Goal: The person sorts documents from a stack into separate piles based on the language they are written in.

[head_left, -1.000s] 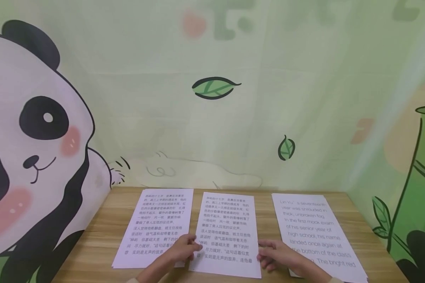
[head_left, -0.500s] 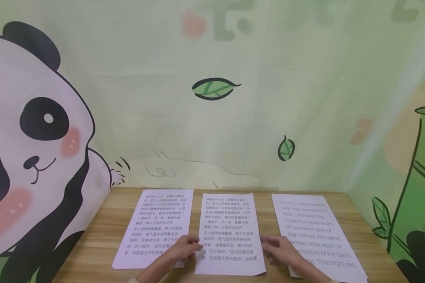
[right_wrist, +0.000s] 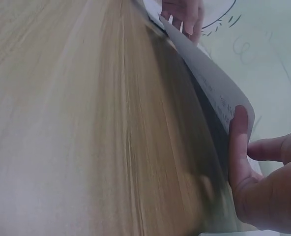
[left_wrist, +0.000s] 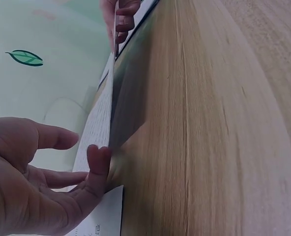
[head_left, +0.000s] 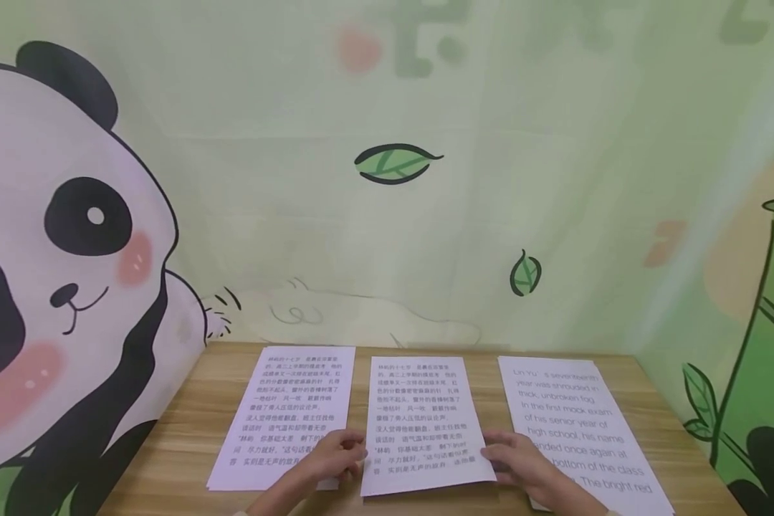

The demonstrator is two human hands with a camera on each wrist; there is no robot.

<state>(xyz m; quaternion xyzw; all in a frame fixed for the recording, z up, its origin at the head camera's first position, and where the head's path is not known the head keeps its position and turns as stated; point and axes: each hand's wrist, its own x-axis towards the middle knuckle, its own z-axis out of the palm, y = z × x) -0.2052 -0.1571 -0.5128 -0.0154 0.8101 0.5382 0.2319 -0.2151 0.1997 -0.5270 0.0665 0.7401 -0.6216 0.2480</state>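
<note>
The middle sheet (head_left: 421, 423) of three printed pages lies on the wooden bench (head_left: 180, 444), its near end raised off the wood, as both wrist views show from edge-on. It is covered in rows of Chinese characters too small to read here. The left hand (head_left: 335, 457) pinches its near left edge, thumb under the paper and fingers (left_wrist: 97, 160) along the margin. The right hand (head_left: 514, 459) grips the near right edge, its thumb laid up the underside in the right wrist view and the other fingers on top.

Just beside it on the left lies a second Chinese sheet (head_left: 290, 416), its near right corner hidden under the left hand. On the right lies an English sheet (head_left: 577, 423) in larger type; what can be read runs "Lin Yu's seventeenth year was shrouded in thick, unbroken fog. In the first mock exam of his senior year of high school, his name landed once again at the bottom of the class", then "The bright red" before the frame cuts it off. The right forearm covers its near left corner.

Behind the bench hangs a green backdrop with a cartoon panda (head_left: 64, 272), two leaves (head_left: 395, 163) and bamboo (head_left: 770, 337); faint shapes at the top are too blurred to make out.
</note>
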